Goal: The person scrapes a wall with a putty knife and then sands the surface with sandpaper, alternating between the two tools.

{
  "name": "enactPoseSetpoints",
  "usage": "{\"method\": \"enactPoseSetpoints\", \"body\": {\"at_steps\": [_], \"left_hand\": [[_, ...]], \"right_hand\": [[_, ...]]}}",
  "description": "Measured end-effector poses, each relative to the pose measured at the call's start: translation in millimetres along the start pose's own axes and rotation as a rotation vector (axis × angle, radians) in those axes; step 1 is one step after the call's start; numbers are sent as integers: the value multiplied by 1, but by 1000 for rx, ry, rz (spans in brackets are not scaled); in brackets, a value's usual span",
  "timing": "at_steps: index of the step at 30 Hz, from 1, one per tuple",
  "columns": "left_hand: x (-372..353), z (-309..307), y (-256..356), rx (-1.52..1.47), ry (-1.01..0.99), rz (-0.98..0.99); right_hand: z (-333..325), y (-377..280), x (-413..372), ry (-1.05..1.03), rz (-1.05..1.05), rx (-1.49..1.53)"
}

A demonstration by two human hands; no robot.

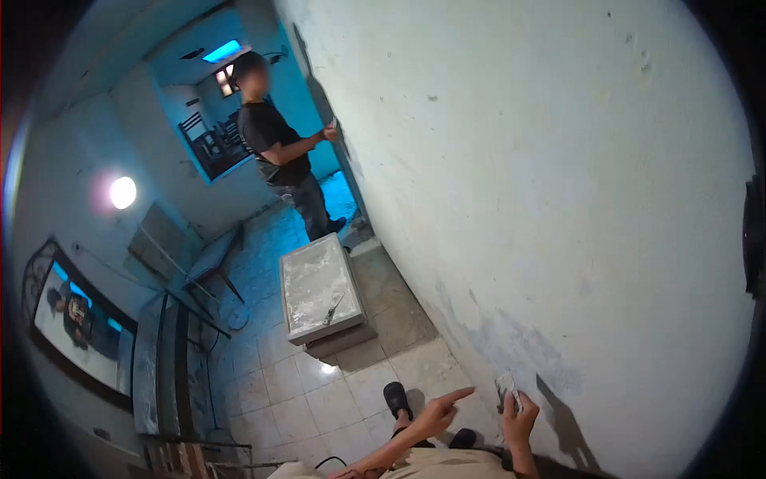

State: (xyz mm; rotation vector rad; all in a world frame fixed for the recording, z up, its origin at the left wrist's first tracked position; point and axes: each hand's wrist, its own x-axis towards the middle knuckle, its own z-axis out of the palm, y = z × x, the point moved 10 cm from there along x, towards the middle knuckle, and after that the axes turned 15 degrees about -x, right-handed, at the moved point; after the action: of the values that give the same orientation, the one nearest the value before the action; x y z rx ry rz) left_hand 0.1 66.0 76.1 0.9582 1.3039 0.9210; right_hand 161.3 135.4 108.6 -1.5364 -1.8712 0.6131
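The right hand (519, 417) pinches one thin, pale, flat tool (506, 385), near right, beside one scuffed off-white wall (558, 199); the left hand (437, 417) extends one finger, its grip's contents unclear; one small metallic implement (331, 311) lies farther left.

Box (319, 279) left of the wall (558, 199), tool (330, 313) (scraper, perhaps) on top.

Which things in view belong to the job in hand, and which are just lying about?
Likely the job's:
- thin tool in the right hand
- wall with its grey patch
- perhaps the small implement on the box

Apparently just lying about:
- framed mirror
- dark chair or bench
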Motion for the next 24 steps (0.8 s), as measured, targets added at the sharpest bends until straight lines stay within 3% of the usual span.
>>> {"method": "enactPoseSetpoints", "body": {"at_steps": [1, 3, 5, 8, 9, 10, 12, 14, 15, 19, 22, 24], "left_hand": [[-6, -13, -12, -29, 97, 110], [-13, -31, -33, -96, 193, 202], [-24, -41, -21, -190, 310, 252], [-26, -24, 13, -160, 275, 343], [-24, -17, 28, -131, 255, 512], [-28, -13, 43, -130, 252, 516], [-27, 7, 50, -28, 116, 264], [-31, 11, 48, -17, 99, 326], [-33, 10, 47, 15, 93, 296], [-47, -6, 18, 66, 45, 338], [-68, -31, -9, -29, 69, 333], [-84, -54, -29, -193, 131, 214]], "right_hand": [[0, 7, -4, -3, -23, 6], [22, 48, -10, -168, 210, 147], [33, 59, -12, -177, 145, 170], [25, 34, -7, -303, 123, 137], [30, 30, -4, -326, 85, 123], [32, 23, -1, -345, 47, 107], [32, 1, 5, -364, 42, 70], [28, -23, 3, -329, -43, 41], [39, -17, -1, -190, -133, 90], [55, -65, -26, -156, -268, 12], [83, -85, -46, -245, -311, -13], [94, -95, -55, -281, -278, -35]]}}
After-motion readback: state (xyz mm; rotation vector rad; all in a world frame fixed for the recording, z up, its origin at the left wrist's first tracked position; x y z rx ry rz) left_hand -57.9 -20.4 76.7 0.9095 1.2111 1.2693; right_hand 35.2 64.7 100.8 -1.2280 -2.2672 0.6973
